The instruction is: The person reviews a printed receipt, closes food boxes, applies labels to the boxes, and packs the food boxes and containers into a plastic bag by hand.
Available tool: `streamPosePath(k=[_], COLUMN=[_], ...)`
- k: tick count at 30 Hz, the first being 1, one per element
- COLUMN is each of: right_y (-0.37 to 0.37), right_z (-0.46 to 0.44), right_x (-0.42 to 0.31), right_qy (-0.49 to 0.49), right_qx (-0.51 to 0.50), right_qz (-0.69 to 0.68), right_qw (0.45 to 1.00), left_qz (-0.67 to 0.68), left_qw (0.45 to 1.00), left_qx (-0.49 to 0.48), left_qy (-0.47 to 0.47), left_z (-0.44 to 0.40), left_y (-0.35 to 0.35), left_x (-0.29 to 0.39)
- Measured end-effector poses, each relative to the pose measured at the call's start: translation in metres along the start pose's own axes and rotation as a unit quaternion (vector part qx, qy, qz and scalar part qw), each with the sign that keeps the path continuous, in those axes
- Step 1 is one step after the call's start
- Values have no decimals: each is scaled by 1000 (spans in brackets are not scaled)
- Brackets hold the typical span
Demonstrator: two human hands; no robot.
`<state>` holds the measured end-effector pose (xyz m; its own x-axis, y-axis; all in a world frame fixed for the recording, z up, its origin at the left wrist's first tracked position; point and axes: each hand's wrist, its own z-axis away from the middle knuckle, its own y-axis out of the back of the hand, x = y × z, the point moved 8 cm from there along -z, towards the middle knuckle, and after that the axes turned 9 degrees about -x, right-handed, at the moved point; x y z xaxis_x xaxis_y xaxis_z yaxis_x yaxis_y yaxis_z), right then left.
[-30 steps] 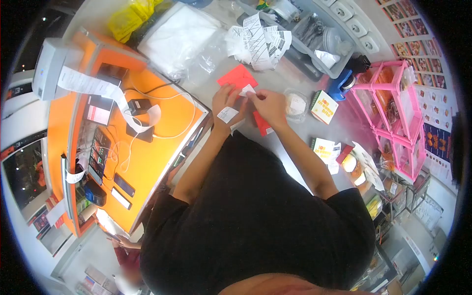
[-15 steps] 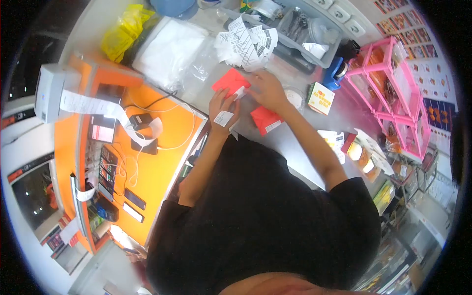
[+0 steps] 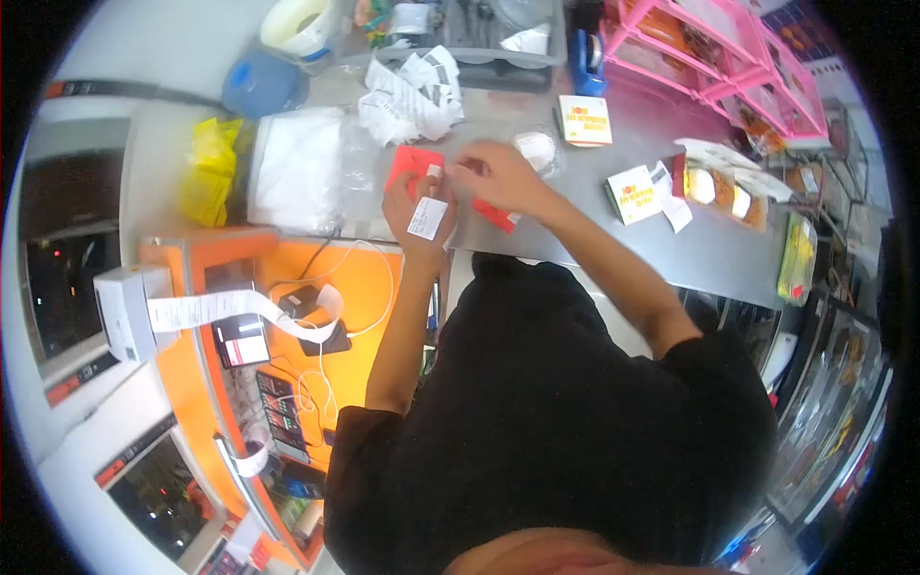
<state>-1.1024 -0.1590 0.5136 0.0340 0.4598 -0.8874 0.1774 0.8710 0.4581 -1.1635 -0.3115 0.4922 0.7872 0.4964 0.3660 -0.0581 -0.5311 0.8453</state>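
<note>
A flat red paper packet lies on the metal counter, a small white label near its right edge. My left hand grips its lower part, fingers bent over it. On the back of that hand sits a white printed sticker. My right hand is beside the packet's right edge, fingers curled in a pinch; whatever is between them is too blurred to make out. Below the right hand, a second red packet with a white label is partly covered by the hand and wrist.
Crumpled receipts lie beyond the packet, near white plastic bags. Printed boxes stand to the right, before pink racks. A grey bin is at the back. Left is an orange desk with cables and a receipt printer.
The view has turned, so the counter appears straighter and more of its right side shows. My left hand remains on the red packet, and my right hand stays at its right edge with fingers more curled.
</note>
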Motion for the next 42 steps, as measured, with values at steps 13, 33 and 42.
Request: streamPosePath(k=[13,33,42], right_y=[139,257,159], right_z=[221,359,310], right_x=[7,166,212], right_qy=[-96,-167,-79], right_qx=[271,313,47], right_qz=[-172,-15,247], right_qw=[942,935,965], left_qz=[151,-54,-74], left_qw=[934,909,903], left_qx=[-224,-258,-313], left_qy=[-232,-324,-285], left_z=[-44,-123,-122], left_y=[-54,-254,-293], left_x=[245,227,232])
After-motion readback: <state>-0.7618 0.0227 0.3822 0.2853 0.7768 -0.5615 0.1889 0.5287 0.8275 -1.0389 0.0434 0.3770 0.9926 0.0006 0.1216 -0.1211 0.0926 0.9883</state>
